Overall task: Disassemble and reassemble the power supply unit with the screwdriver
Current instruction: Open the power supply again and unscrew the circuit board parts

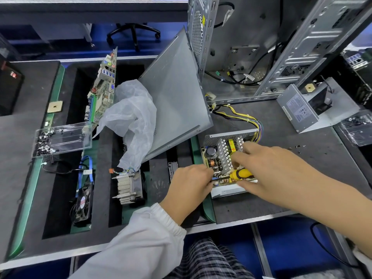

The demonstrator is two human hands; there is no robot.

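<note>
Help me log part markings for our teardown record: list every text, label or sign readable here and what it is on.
No text is readable.
Second power supply's side label: print too small.
Yellow sticker on the open power supply unit: red mark, illegible.
Black fan's hub sticker: blurred.

We see the power supply unit (225, 158) as bare perforated sheet metal with ribbed aluminium-looking heatsinks (224, 156), dull finish. Screwdriver (240, 174) handle is glossy yellow-and-black plastic. Bench mat (281, 121) looks matt dark, slightly rough. Side panel (175, 93) is smooth matt grey metal. Bag (133, 115) is thin translucent crinkled plastic. Screw tray (62, 137) is clear glossy plastic.
</note>
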